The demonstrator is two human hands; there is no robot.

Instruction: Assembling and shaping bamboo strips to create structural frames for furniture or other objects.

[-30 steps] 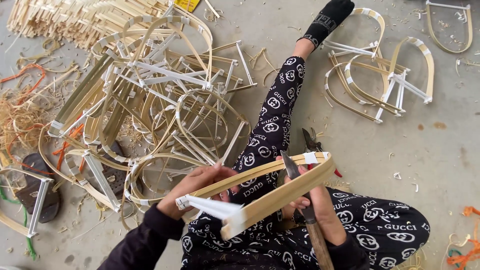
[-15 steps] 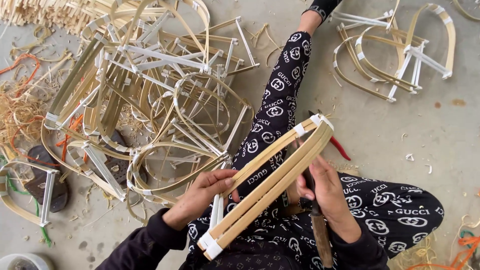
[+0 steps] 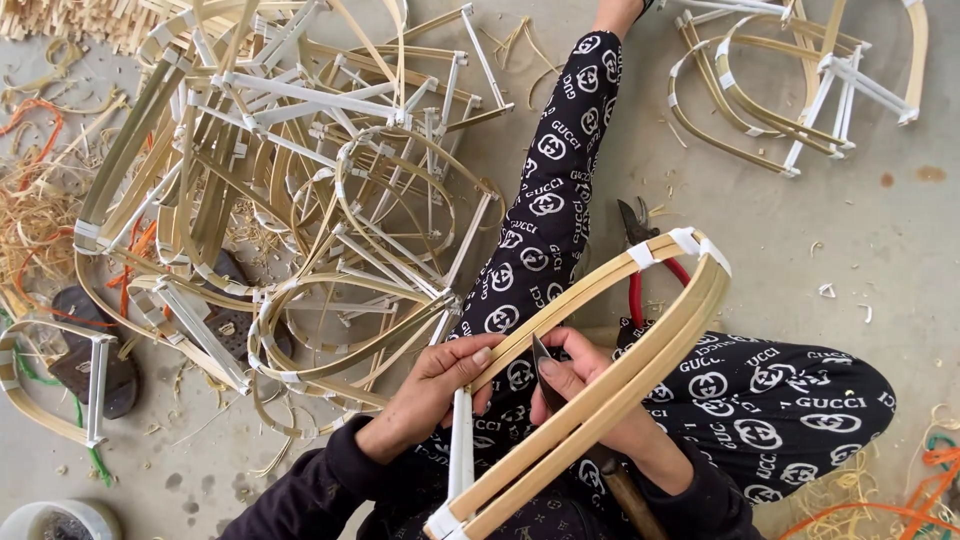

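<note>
both hands grip the bamboo frame (image 3: 600, 370) between them (right (image 3: 590, 390) also holds a knife (image 3: 548, 372)).

Grey concrete floor (image 3: 860, 230) under even daylight, strewn with pale shavings (image 3: 30, 215).

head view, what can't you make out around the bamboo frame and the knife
- Knife: only part of the dark blade shows; the right hand and the bamboo frame cover the rest.
- Frame's lower end: cut off by the bottom edge.
- Red-handled cutters: handles hidden behind the frame.
- Left hand: its palm-side grip is hidden.
</note>
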